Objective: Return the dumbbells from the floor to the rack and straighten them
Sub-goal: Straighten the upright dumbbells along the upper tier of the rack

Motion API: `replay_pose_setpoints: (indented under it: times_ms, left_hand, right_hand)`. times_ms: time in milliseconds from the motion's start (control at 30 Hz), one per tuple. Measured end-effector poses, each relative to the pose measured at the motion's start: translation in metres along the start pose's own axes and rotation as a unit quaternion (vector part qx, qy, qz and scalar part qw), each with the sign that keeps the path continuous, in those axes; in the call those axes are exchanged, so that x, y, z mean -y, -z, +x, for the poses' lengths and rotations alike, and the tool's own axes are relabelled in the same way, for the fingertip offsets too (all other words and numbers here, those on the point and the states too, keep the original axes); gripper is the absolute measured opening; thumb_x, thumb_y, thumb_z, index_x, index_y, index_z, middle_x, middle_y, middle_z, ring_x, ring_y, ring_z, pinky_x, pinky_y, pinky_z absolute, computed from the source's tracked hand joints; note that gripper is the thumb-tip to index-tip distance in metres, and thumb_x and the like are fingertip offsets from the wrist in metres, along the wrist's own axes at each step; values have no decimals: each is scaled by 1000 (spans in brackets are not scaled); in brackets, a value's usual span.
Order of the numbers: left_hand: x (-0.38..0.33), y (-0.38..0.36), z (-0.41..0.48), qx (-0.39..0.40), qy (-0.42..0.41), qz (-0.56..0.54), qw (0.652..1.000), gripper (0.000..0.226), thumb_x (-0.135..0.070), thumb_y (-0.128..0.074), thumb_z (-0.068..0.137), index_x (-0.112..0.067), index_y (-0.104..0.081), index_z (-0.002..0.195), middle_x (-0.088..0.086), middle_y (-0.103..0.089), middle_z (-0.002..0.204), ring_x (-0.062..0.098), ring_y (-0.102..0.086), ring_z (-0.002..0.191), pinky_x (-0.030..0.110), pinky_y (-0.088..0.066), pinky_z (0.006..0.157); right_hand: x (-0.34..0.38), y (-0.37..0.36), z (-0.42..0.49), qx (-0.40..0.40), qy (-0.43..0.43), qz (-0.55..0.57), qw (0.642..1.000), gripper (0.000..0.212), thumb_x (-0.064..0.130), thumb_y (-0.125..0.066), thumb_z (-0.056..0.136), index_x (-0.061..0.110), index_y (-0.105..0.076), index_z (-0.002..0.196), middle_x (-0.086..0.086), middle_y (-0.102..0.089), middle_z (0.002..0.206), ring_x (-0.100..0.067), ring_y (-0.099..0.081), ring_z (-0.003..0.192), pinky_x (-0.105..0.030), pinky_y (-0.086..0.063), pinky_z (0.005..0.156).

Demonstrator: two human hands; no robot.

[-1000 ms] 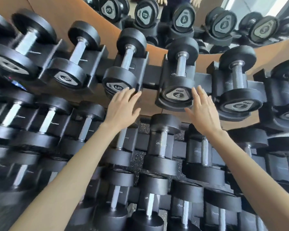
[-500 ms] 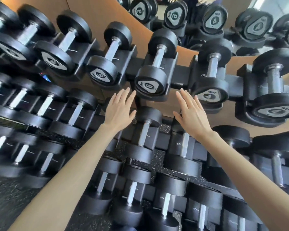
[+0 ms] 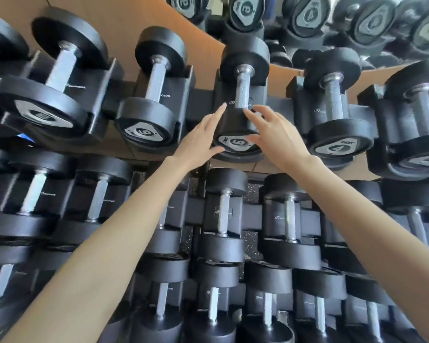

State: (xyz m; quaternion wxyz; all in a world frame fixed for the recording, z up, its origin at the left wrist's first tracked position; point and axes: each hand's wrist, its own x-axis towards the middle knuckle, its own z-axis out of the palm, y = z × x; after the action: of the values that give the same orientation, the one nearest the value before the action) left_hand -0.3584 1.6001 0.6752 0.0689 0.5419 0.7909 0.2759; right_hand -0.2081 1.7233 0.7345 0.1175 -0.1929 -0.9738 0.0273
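Note:
A black dumbbell marked 6 (image 3: 242,87) lies in its cradle on the top tier of the black rack (image 3: 201,105), steel handle pointing away from me. My left hand (image 3: 201,137) lies against the left side of its near head, thumb under the front edge. On the right side my right hand (image 3: 275,134) cups the same head, fingers over the top by the handle and thumb across the numbered face. Both hands clasp this head between them.
Another 6 dumbbell (image 3: 156,78) sits in the cradle to the left and a 4 dumbbell (image 3: 332,95) to the right. Two lower tiers (image 3: 223,214) hold several more dumbbells. A mirror (image 3: 307,16) above the wooden ledge reflects the rack. Speckled floor (image 3: 250,191) shows through gaps.
My view swung left along the rack. Both hands rose from below the top tier and closed in on the near head of the 6 dumbbell, one on each side.

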Motion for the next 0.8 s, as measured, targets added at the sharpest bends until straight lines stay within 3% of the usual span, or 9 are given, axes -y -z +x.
replay_pose_setpoints:
  times_ms: [67, 167, 333, 500, 600, 667, 700, 767, 800]
  left_hand:
    - [7, -3, 5, 18, 2, -96, 995, 110, -21, -78, 75, -45, 3, 146, 4, -33, 146, 21, -43, 127, 29, -36, 96]
    - [14, -8, 11, 4, -14, -126, 992, 107, -15, -77, 76, -52, -3, 143, 6, -44, 127, 21, -51, 113, 20, -34, 91]
    - [-2, 11, 19, 42, -33, -42, 998, 103, -6, -71, 80, -53, -4, 143, 6, -42, 99, 25, -55, 83, 41, -48, 78]
    - [-37, 31, 43, 72, -94, 225, 967, 98, -2, -59, 85, -48, 3, 145, 13, -41, 106, 29, -50, 90, 37, -40, 64]
    - [-52, 30, 56, 70, -136, 323, 934, 97, -3, -57, 86, -46, 7, 145, 15, -45, 109, 32, -54, 91, 37, -34, 58]
    - [-37, 31, 55, 75, -135, 276, 949, 100, -4, -62, 82, -45, 3, 146, 11, -43, 101, 29, -51, 89, 36, -35, 59]
    - [-25, 31, 52, 86, -117, 200, 969, 102, -7, -67, 79, -43, -1, 147, 7, -44, 101, 27, -49, 90, 36, -39, 64]
    - [-2, 23, 40, 95, -50, -18, 994, 105, -11, -78, 72, -38, -10, 148, 4, -49, 124, 21, -49, 112, 38, -44, 90]
    - [6, 15, 33, 82, -22, -107, 991, 104, -12, -81, 69, -35, -16, 147, 0, -44, 139, 13, -43, 123, 37, -38, 103]
  right_hand:
    - [-1, -2, 1, -5, -17, 10, 1000, 61, 21, -63, 87, 17, -37, 142, -10, -40, 140, -33, -47, 116, -45, -48, 87]
    - [-3, -4, -1, -43, -43, 61, 996, 60, 14, -69, 82, 16, -45, 137, -10, -49, 131, -32, -54, 102, -42, -48, 85]
    - [-12, -17, -8, -113, -56, 136, 983, 57, 8, -71, 78, 18, -54, 131, -5, -55, 122, -21, -54, 75, -36, -52, 75]
    - [-22, -46, -27, -170, -148, 335, 915, 54, -4, -67, 79, 9, -52, 129, 3, -49, 121, -13, -56, 103, -24, -46, 96]
    - [-22, -55, -30, -151, -179, 395, 889, 53, -3, -67, 80, 4, -48, 129, -5, -50, 128, -19, -53, 118, -38, -41, 105]
    - [-25, -49, -25, -119, -176, 377, 902, 54, -1, -68, 79, 8, -47, 129, -7, -50, 132, -17, -52, 119, -41, -43, 102]
    - [-27, -44, -22, -92, -169, 350, 917, 55, 2, -69, 79, 10, -46, 129, -6, -49, 132, -17, -54, 117, -43, -45, 99]
    - [-29, -32, -13, -36, -135, 259, 956, 61, 13, -71, 79, 15, -42, 132, -4, -47, 133, -25, -58, 107, -47, -49, 90]
    - [-27, -25, -7, -16, -109, 206, 972, 65, 20, -71, 80, 18, -38, 136, -4, -45, 133, -27, -60, 98, -46, -50, 85]
